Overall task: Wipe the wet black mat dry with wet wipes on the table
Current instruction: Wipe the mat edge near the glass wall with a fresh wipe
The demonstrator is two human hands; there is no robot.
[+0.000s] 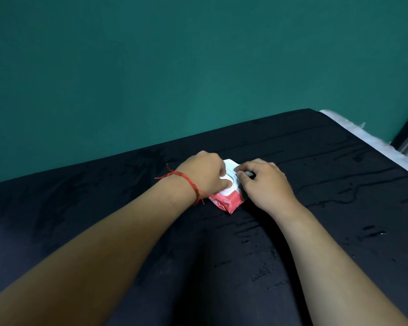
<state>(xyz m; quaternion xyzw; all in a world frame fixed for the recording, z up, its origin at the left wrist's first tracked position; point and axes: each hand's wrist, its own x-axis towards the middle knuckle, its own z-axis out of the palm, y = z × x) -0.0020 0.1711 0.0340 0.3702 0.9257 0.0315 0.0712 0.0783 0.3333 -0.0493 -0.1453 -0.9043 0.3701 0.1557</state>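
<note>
A black mat [327, 175] covers the table, with dark wet streaks and droplets across its right half. On it, in the middle, lies a red pack of wet wipes [229, 200] with a white flip lid. My left hand [204, 171], a red thread round its wrist, holds the pack from the left, thumb on the white lid. My right hand [266, 183] is at the pack's right edge, its fingertips pinching at the lid's rim. Most of the pack is hidden under both hands.
A teal wall [174, 67] rises right behind the mat's far edge. A white strip of table edge [372, 140] shows along the mat's right side, with a dark frame in the far right corner.
</note>
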